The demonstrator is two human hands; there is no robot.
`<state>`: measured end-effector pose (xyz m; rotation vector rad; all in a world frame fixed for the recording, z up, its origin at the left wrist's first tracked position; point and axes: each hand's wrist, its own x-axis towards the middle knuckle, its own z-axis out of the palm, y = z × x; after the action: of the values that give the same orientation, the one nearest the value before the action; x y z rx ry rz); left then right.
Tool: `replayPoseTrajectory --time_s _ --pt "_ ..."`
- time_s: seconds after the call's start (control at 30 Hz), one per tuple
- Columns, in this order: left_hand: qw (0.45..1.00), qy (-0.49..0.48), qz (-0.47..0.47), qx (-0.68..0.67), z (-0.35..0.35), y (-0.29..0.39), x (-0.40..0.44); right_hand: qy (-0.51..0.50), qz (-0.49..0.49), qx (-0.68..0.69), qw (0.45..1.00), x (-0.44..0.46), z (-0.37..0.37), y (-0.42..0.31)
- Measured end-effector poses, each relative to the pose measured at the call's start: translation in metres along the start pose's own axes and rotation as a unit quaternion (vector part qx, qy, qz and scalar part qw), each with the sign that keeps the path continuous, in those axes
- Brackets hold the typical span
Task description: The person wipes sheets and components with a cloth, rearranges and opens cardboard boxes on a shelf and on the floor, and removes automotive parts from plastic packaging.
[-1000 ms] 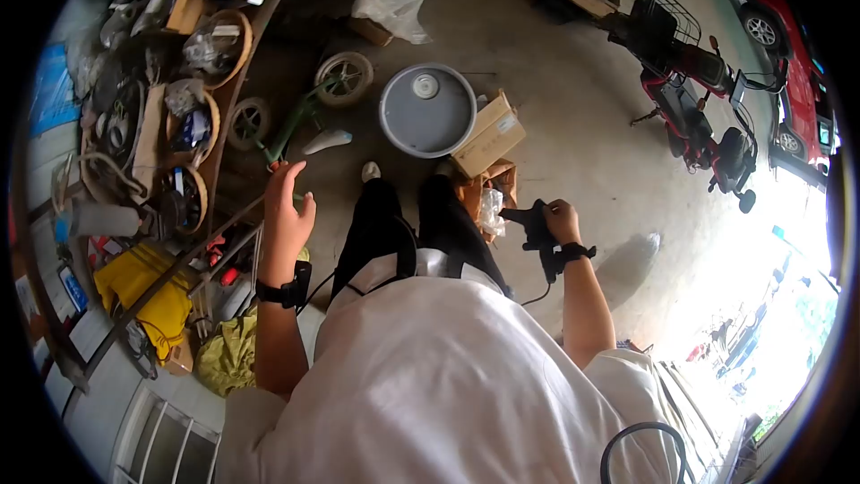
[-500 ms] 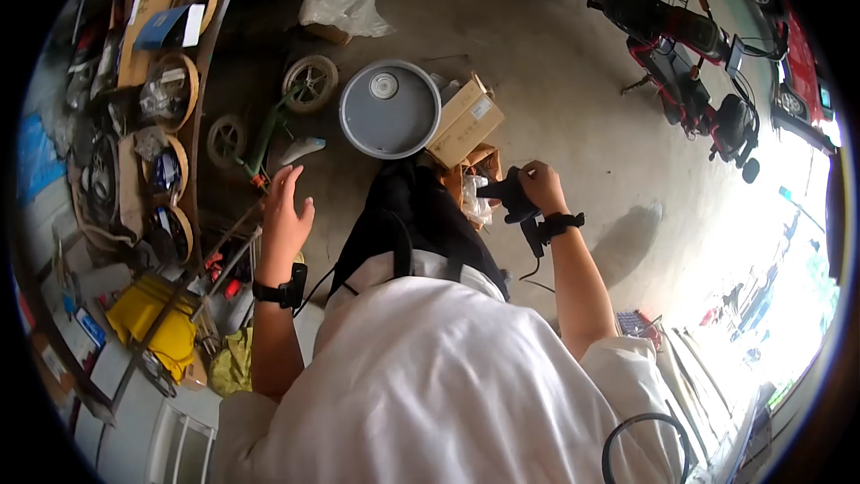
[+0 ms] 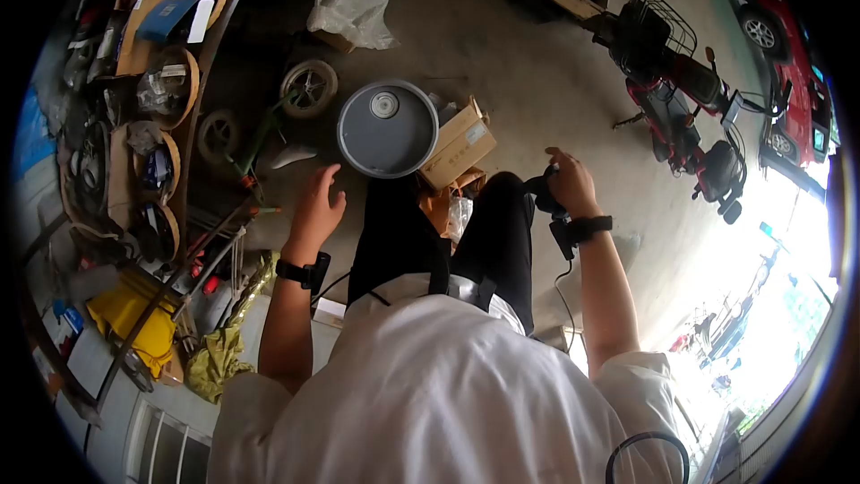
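Observation:
In the head view my left hand [image 3: 315, 208] is raised and empty, its fingers apart, with a black strap and small box on the wrist. My right hand [image 3: 573, 183] is closed on a black handheld object [image 3: 543, 194]; its kind is not clear, and it hangs beside my right thigh. A black strap with a cable is on that wrist too. Between and beyond my hands stands a round grey tub-like top [image 3: 385, 145] with a pale disc on it. A cardboard box [image 3: 460, 145] rests against its right side, with a clear plastic bag [image 3: 460, 215] below.
Shelves with round wooden trays [image 3: 170, 88] line the left side. A small bicycle wheel [image 3: 310, 88] and yellow cloth [image 3: 134, 318] lie near them. Plastic-wrapped goods [image 3: 356, 0] stand ahead. An electric scooter [image 3: 672, 108] and a red car [image 3: 784, 81] are at the right.
Both hands have shifted to the right in view. The right hand's black object has turned and drawn in beside my thigh, and my legs are farther apart. The left hand stays empty.

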<state>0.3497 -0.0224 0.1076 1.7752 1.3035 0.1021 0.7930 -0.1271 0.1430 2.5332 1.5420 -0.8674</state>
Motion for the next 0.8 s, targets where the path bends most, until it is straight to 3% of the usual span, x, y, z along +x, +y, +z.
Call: replayPoseTrajectory --time_s 0.17,0.3,0.37,0.43,0.5,0.53,0.6,0.7,0.8 --pt "1.0 -0.004 -0.01 0.006 0.063 0.006 0.017 -0.194 -0.023 -0.108 0.975 0.075 0.05 0.021" --pt "0.997 0.061 -0.041 0.018 0.138 0.016 0.036 -0.35 -0.135 -0.208 0.903 0.169 0.147 0.067" --pt "0.992 0.096 -0.076 -0.014 0.177 0.029 0.045 -0.355 -0.165 -0.228 0.892 0.215 0.195 0.084" --pt "0.985 0.107 -0.114 -0.072 0.223 0.047 0.051 -0.271 -0.177 -0.237 0.916 0.26 0.29 0.121" --pt "0.979 -0.014 -0.137 -0.15 0.254 0.061 0.06 -0.285 -0.217 -0.245 0.901 0.293 0.325 0.112" --pt "0.98 -0.056 -0.112 -0.156 0.276 0.057 0.061 -0.167 -0.301 -0.259 0.902 0.302 0.351 0.113" --pt "0.978 -0.123 -0.072 -0.15 0.307 0.047 0.065 -0.062 -0.355 -0.259 0.896 0.317 0.399 0.121" --pt "0.981 -0.136 -0.065 -0.119 0.327 0.03 0.062 -0.126 -0.285 -0.215 0.926 0.347 0.523 0.144" --pt "0.982 -0.126 -0.098 -0.099 0.323 0.016 0.067 -0.273 -0.229 -0.236 0.904 0.336 0.498 0.106"
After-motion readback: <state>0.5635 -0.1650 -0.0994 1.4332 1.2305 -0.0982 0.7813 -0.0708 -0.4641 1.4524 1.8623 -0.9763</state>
